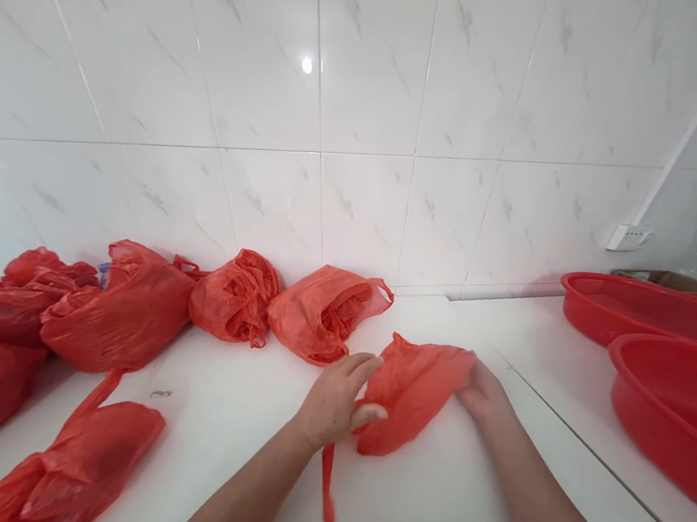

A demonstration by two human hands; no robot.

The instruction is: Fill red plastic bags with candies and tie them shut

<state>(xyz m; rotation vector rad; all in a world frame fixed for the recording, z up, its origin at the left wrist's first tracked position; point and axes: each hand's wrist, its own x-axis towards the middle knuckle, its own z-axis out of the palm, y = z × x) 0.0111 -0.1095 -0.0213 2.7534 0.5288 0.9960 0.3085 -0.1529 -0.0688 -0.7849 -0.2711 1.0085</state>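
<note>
A thin red plastic bag (414,394) is between my hands, just above the white table, with one strap dangling at its lower left. My right hand (482,389) grips the bag's right end; its fingertips are partly hidden behind the plastic. At the left edge of the bag, my left hand (343,399) has its thumb and fingers spread apart. Just beyond my left hand, a filled red plastic bag (316,308) rests near the wall. A bunched red bag (237,293) sits beside it.
More red bags (118,317) line the wall at left, and a long red bag (86,467) lies at front left. Two red plastic baskets (652,418) stand at right, near a cardboard box (672,280). A white power socket (629,236) is by the tiled wall.
</note>
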